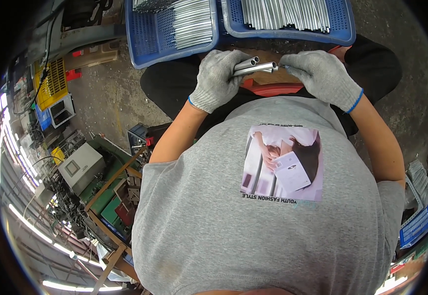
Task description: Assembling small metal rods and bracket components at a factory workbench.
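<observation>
In a grey knit glove, my left hand (215,81) is closed around several short, shiny metal tubes (254,68). Their open ends point right, toward my other hand, and do not line up evenly. My right hand (321,76), gloved the same way, has its thumb and fingers pressed together just past the tube ends. Whatever sits in that pinch is too small to make out. Beyond my hands stand two blue plastic baskets: the left basket (140,55) holds a stack of metal tubes (193,24), and the right basket (292,34) holds a wide layer of similar tubes (285,14).
Something red (275,89) lies between my legs, below my hands. Over the concrete floor (108,101) at left are a yellow crate (52,83) and a machine with a grey control box (79,167). A small blue basket (417,227) is at far right.
</observation>
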`<state>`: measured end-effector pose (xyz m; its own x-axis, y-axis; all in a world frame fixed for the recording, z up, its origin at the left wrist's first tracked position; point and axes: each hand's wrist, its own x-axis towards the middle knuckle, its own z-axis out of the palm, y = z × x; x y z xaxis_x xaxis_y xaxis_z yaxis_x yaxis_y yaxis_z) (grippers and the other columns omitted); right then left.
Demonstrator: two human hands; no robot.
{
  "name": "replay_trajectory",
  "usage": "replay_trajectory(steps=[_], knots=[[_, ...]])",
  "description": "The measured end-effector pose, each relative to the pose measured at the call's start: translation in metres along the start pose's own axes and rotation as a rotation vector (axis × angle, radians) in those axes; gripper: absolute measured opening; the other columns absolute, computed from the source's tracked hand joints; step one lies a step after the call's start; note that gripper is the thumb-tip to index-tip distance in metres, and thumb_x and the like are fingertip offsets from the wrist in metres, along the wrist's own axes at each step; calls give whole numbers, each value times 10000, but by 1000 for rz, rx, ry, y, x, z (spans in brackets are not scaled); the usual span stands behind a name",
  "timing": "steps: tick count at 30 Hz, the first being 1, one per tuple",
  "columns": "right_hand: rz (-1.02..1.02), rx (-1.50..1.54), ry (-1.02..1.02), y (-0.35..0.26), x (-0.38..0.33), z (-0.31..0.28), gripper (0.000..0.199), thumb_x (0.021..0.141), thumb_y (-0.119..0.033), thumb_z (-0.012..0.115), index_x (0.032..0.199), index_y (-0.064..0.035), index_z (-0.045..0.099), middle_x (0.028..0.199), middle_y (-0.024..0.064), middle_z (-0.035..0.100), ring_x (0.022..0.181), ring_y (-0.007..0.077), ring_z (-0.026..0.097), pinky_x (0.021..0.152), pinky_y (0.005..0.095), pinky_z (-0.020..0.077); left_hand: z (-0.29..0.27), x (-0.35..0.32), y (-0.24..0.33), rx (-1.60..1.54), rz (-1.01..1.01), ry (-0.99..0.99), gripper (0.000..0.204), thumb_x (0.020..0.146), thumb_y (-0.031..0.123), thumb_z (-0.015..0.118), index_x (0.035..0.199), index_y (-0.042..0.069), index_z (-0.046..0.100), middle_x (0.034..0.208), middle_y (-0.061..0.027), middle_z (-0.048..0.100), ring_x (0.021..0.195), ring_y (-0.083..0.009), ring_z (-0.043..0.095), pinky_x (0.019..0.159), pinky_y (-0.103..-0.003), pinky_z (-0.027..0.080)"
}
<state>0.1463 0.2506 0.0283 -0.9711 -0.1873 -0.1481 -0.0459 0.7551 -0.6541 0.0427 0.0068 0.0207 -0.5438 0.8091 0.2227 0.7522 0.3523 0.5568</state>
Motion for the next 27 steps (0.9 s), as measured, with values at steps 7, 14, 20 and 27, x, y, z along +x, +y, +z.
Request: replay_trajectory(steps=[7, 14, 20, 27], knots=[[28, 58, -54, -13, -3, -15, 231, 941, -168, 650, 1126, -46, 716, 981, 136, 734, 899, 275, 715, 799, 366, 565, 2, -2, -4, 28, 12, -7, 279, 709, 20, 694, 975, 100, 672, 784, -71, 663, 740, -277, 645, 708, -385, 475], [11, 126, 29, 2, 2, 6, 231, 932, -139, 660, 1127, -30, 716, 1004, 152, 739, 918, 284, 718, 818, 363, 567, -1, -6, -6, -8, -59, -48, 303, 737, 9, 677, 1028, 92, 692, 906, -100, 701, 837, -312, 655, 758, -391, 474], [112, 309, -91, -14, 4, -1, 256, 947, -120, 637, 1162, 6, 692, 1047, 185, 731, 941, 267, 720, 839, 349, 555, 2, -8, -15, 36, 51, 63, 299, 702, 3, 678, 982, 108, 678, 800, -70, 671, 753, -277, 650, 721, -390, 480], [79, 294, 107, -1, 17, 10, 256, 963, -98, 600, 1171, 32, 671, 1067, 219, 717, 987, 296, 711, 866, 352, 538, -15, -14, -55, 133, -122, 20, 283, 785, 34, 667, 1066, 73, 655, 857, -122, 686, 811, -343, 662, 746, -433, 506]])
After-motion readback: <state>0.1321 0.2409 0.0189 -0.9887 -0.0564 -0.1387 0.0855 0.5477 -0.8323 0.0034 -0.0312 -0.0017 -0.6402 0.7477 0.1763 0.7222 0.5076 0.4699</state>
